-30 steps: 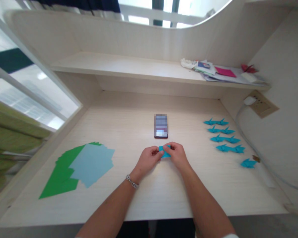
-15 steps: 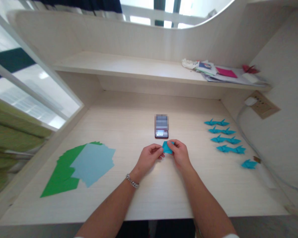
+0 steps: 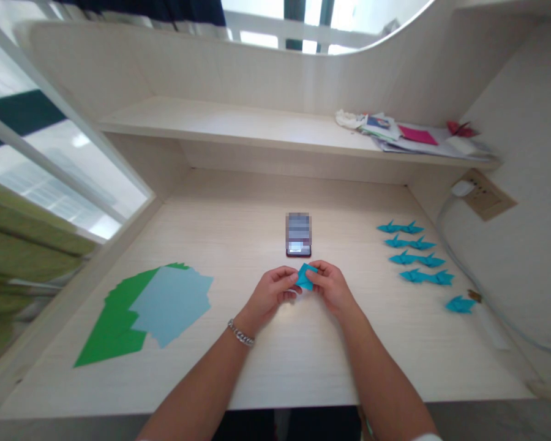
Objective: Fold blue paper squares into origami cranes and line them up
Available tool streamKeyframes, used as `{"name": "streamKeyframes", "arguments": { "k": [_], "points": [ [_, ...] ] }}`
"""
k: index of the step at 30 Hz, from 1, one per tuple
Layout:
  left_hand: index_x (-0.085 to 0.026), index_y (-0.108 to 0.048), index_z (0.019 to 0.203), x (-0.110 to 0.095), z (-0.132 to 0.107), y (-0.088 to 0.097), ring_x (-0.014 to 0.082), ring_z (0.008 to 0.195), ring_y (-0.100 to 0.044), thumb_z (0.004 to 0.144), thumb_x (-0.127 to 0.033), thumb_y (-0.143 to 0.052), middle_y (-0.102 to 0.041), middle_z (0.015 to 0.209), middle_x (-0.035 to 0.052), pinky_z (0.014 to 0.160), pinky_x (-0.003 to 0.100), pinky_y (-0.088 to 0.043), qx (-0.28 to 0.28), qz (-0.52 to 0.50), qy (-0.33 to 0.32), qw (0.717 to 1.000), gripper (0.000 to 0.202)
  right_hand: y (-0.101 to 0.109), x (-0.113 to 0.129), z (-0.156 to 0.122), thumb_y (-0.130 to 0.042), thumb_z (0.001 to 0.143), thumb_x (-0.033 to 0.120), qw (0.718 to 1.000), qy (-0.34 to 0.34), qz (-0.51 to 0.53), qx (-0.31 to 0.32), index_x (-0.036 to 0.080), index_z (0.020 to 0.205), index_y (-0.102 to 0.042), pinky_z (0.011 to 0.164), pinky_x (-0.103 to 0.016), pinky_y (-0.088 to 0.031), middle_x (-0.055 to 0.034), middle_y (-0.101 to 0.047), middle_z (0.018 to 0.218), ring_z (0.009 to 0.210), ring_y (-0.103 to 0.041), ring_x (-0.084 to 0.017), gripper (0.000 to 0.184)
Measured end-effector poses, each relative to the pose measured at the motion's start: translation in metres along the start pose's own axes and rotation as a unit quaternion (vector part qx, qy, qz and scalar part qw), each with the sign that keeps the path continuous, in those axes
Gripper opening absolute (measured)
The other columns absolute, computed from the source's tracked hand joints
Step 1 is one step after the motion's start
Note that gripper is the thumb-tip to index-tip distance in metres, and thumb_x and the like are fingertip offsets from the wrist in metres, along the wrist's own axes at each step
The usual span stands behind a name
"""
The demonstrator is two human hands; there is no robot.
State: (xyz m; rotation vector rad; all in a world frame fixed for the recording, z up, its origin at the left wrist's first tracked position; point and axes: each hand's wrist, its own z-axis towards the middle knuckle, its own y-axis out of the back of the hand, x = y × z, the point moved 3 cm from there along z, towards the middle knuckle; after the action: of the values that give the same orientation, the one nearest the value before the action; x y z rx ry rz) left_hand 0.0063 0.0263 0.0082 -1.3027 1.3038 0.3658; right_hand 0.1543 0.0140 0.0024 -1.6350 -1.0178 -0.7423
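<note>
A small folded piece of blue origami paper (image 3: 307, 276) is held between my two hands, just above the desk. My left hand (image 3: 275, 288) pinches its left edge between thumb and fingers. On the other side, my right hand (image 3: 331, 284) grips the right edge, thumb on top. Just beyond the paper lies a phone (image 3: 298, 236), its screen lit and partly blurred. Several folded blue paper cranes (image 3: 417, 259) stand in short rows at the right, with a single crane (image 3: 460, 304) nearer me.
Fanned green paper sheets (image 3: 114, 312) and light blue sheets (image 3: 177, 303) lie on the desk (image 3: 239, 208) at left. A shelf (image 3: 257, 125) above holds papers and a pink card (image 3: 417, 135). A cable (image 3: 450, 233) runs from the wall socket (image 3: 485, 195) down the right side.
The blue paper has shifted slightly left and turned in my fingers, now looking more diamond-shaped. Both hands keep their hold on it, and my left wrist has moved a little left.
</note>
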Motion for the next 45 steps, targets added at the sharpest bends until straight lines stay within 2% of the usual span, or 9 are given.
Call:
{"name": "streamKeyframes", "arguments": {
  "k": [6,19,22,27,29,45],
  "points": [
    [-0.013,-0.063,0.086,-0.002,-0.003,-0.001,0.0117,0.064,-0.06,0.073,-0.029,-0.071,-0.063,0.075,0.0038,0.058,0.023,-0.047,0.021,-0.046,0.027,0.998,0.022,-0.004,0.002,-0.003,-0.082,0.057,0.031,0.999,-0.009,0.028,0.023,0.018,0.08,-0.064,0.058,-0.026,-0.048,-0.0006,-0.066,0.072,0.062,-0.059,-0.014,0.032],
    [-0.014,-0.063,0.089,0.0,-0.004,0.0,0.0107,0.063,-0.061,0.071,-0.024,-0.074,-0.063,0.073,0.002,0.059,0.022,-0.048,0.046,-0.087,0.034,0.995,0.023,-0.006,-0.001,-0.004,-0.083,0.058,0.027,0.996,-0.035,0.07,0.046,0.017,0.081,-0.064,0.058,-0.025,-0.048,-0.0009,-0.067,0.071,0.061,-0.06,-0.013,0.032],
    [-0.013,-0.062,0.09,-0.001,-0.003,0.0,0.0119,0.066,-0.061,0.073,-0.027,-0.072,-0.065,0.076,0.004,0.062,0.024,-0.048,0.03,-0.069,0.006,0.997,0.023,-0.005,-0.002,-0.003,-0.082,0.06,0.029,0.997,-0.034,0.072,0.024,0.017,0.081,-0.064,0.056,-0.023,-0.047,-0.0006,-0.067,0.07,0.06,-0.06,-0.012,0.03],
    [-0.013,-0.065,0.088,-0.002,0.002,0.003,0.0131,0.071,-0.062,0.057,-0.017,-0.082,-0.068,0.08,0.0037,0.07,0.025,-0.049,-0.047,0.044,-0.106,0.992,0.036,-0.005,-0.004,-0.001,-0.081,0.06,0.028,0.995,-0.031,0.09,-0.006,0.017,0.08,-0.063,0.054,-0.023,-0.046,-0.001,-0.067,0.071,0.059,-0.059,-0.012,0.029],
    [-0.013,-0.066,0.086,-0.001,0.004,0.004,0.0135,0.072,-0.063,0.055,-0.016,-0.083,-0.069,0.081,0.0035,0.072,0.026,-0.049,-0.067,0.075,-0.129,0.987,0.035,-0.005,-0.005,-0.001,-0.081,0.06,0.026,0.994,-0.037,0.1,-0.003,0.017,0.08,-0.063,0.054,-0.022,-0.046,-0.0013,-0.067,0.071,0.059,-0.059,-0.012,0.029],
    [-0.012,-0.068,0.089,0.003,0.006,0.009,0.0168,0.074,-0.065,0.06,-0.02,-0.08,-0.072,0.083,0.007,0.074,0.031,-0.051,-0.054,0.087,-0.135,0.986,0.032,-0.006,-0.01,0.0,-0.081,0.061,0.023,0.989,-0.064,0.134,0.021,0.018,0.083,-0.062,0.049,-0.021,-0.046,-0.0009,-0.066,0.07,0.055,-0.058,-0.011,0.03]
  ]
}}
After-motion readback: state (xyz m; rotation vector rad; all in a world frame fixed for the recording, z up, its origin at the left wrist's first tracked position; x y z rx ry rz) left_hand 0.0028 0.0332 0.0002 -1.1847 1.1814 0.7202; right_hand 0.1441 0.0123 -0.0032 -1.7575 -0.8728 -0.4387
